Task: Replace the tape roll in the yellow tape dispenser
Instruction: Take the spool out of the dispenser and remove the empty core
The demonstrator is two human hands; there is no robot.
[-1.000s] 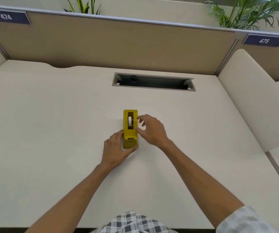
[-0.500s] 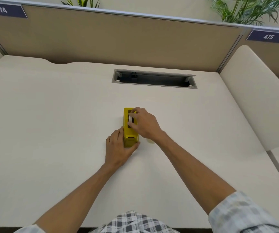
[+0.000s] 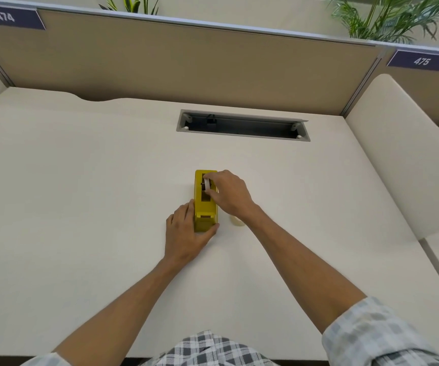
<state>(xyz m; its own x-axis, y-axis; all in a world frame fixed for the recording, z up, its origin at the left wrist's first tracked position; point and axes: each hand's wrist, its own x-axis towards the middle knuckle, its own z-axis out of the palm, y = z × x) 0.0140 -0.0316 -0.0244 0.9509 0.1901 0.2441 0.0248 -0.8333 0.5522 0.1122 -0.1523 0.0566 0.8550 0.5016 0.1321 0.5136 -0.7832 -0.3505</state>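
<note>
The yellow tape dispenser [image 3: 204, 204] stands on the cream desk [image 3: 81, 194], long side pointing away from me. My left hand [image 3: 186, 233] holds its near end, fingers along the left side and thumb at the front corner. My right hand [image 3: 229, 194] reaches over the open slot and pinches the white tape roll [image 3: 207, 185], which sits raised at the top of the slot. A second pale roll [image 3: 237, 221] lies on the desk just right of the dispenser, partly hidden under my right wrist.
A grey cable slot [image 3: 242, 125] is cut into the desk behind the dispenser. A tan partition [image 3: 186, 62] closes the back, and a cream divider [image 3: 398, 159] stands on the right. Plants rise behind the partition.
My right hand moved from beside the dispenser onto the slot and took hold of the white roll, which now sits higher. The left hand stayed on the near end.
</note>
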